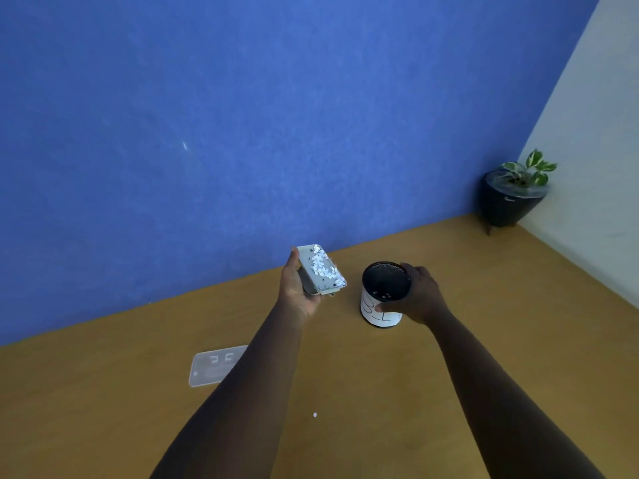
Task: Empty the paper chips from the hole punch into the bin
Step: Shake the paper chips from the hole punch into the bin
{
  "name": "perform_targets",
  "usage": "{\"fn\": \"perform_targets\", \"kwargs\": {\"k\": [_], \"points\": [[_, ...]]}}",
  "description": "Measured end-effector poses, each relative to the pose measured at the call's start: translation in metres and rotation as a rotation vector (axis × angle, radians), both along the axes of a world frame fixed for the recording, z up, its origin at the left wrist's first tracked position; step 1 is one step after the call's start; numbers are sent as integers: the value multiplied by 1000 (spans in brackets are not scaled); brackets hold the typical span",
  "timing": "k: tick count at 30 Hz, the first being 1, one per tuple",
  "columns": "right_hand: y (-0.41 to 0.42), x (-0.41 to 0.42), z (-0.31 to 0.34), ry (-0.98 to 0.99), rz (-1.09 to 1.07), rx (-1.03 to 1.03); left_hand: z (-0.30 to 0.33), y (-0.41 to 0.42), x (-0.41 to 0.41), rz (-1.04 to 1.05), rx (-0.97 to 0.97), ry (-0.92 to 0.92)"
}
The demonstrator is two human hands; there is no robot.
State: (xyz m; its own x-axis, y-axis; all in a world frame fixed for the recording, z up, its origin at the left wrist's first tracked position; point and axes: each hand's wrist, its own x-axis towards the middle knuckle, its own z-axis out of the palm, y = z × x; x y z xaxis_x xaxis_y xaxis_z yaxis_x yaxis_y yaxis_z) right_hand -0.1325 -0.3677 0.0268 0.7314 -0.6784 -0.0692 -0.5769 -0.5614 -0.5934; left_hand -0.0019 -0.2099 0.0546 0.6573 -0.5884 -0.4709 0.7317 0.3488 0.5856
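Observation:
My left hand grips a grey hole punch, held above the desk with its underside turned up and tilted toward the bin. White paper chips lie scattered across that upturned face. Just to its right stands the bin, a small black mesh cylinder wrapped in a white paper label, upright on the desk. My right hand holds the bin from its right side, thumb on the label and fingers round the rim. A few white chips show at the bottom inside the bin.
A clear plastic cover lies flat on the wooden desk to the left of my left forearm. One stray white chip lies on the desk between my arms. A potted plant stands in the far right corner by the blue wall.

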Motion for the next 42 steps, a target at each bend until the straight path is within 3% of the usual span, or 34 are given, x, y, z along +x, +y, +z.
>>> {"fn": "perform_targets", "kwargs": {"k": [11,22,35,42], "points": [[2,-1,-10,-135,3,-12,-1,-62,-18,-17,70,-221],[2,-2,-11,-149,22,-22,-9,-80,-25,18,298,-554],[2,-3,-10,-161,44,-61,-9,-88,-32,-152,382,-905],[2,-3,-11,-148,45,-73,-10,-91,-44,-277,481,-1212]]}}
